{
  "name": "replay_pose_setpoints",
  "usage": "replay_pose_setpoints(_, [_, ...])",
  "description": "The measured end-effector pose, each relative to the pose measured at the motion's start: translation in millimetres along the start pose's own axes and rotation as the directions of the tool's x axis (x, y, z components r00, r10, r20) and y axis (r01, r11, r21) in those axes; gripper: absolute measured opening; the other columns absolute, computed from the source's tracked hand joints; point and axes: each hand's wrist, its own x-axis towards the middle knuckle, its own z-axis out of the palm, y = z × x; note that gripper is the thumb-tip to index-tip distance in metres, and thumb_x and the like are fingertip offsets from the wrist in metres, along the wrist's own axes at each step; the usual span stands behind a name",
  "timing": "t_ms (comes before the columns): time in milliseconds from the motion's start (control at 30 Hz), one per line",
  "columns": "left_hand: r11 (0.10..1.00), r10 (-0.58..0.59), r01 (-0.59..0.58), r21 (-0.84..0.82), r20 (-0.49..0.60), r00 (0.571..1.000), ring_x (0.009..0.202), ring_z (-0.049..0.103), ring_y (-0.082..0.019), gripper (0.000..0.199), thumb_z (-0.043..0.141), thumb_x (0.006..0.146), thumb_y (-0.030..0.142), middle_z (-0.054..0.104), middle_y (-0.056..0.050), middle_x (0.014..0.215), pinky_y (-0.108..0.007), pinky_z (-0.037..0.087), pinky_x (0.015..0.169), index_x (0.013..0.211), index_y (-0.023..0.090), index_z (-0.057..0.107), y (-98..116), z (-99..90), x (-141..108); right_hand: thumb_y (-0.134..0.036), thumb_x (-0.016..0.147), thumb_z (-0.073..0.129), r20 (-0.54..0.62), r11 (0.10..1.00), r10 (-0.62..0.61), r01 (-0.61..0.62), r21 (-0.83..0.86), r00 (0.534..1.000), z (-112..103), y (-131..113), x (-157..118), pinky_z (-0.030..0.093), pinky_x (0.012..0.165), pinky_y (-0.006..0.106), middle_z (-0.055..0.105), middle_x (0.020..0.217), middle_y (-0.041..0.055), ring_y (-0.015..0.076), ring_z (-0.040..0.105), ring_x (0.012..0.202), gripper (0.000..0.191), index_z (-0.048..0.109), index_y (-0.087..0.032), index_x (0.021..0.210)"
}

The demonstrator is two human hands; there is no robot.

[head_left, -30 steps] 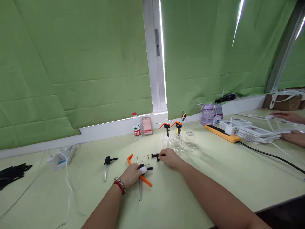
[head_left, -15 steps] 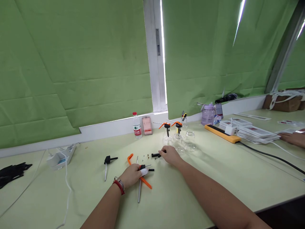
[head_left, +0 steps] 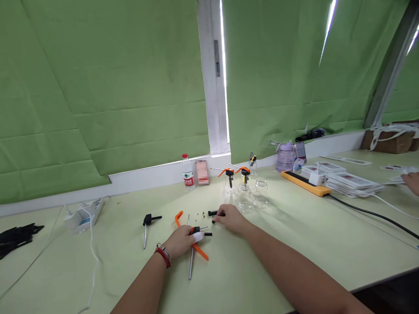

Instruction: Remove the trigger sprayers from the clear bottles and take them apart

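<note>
Blk fitting (head_left: 197,230) w/ thin rod (head_left: 204,227), prob. metal, in L hand (head_left: 180,240)

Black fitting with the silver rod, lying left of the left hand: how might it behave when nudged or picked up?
The black fitting probably feels stiff, since its silver rod looks straight and metallic. Nudged, it would likely pivot rather than roll, as its side arm juts away from the rod. The rod's smooth shine suggests it may be slippery.
</note>
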Motion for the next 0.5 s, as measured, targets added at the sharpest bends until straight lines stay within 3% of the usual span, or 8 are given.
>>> replay_pose_setpoints(100, [1.0, 0.005, -0.005, -0.01, 0.006, 1.0, 0.056, 0.039, -0.013, 0.051, 0.046, 0.069, 0.071, 0.044, 0.003, 0.06, -0.027, 0.03, 0.056, 0.066, 0.02, 0.05, 0.3, 0.1, -0.5, -0.04, 0.062, 0.073, 0.103, 0.995, -0.043, 0.051, -0.083, 0.994, 5.4, -2.9, -4.9, 0.037, 0.059, 0.022, 0.066, 0.082, 0.0008, 0.0148, 0.057, 0.074, 0.025, 0.068, -0.021, 0.077])
replay_pose_setpoints(333, [1.0, 0.013, -0.013, 0.002, 0.013, 1.0, 0.057, 0.039, -0.013, 0.048, 0.048, 0.07, 0.068, 0.043, 0.003, 0.06, -0.026, 0.028, 0.055, 0.065, 0.019, 0.049, 1.9, -0.6, -0.7, -0.034, 0.069, 0.07, 0.012, 0.948, -0.07, 0.07, -0.311, 0.998, 4.2, -1.5, 0.0, 0.036, 0.067, 0.025, 0.064, 0.093, 0.0019, 0.018, 0.057, 0.088, 0.016, 0.072, -0.025, 0.08])
replay_pose_setpoints(500, [1.0, 0.011, -0.01, -0.003, 0.01, 1.0, 0.057, 0.04, -0.014, 0.048, 0.048, 0.07, 0.068, 0.046, 0.002, 0.061, -0.027, 0.03, 0.056, 0.065, 0.02, 0.048, -0.3, 0.1, 0.6, -0.028, 0.073, 0.066, 0.008, 0.944, -0.114, 0.111, -0.312, 0.993, 6.0, 3.4, 3.8, 0.037, 0.071, 0.026, 0.063, 0.096, 0.0023, 0.0188, 0.055, 0.093, 0.015, 0.071, -0.024, 0.086])
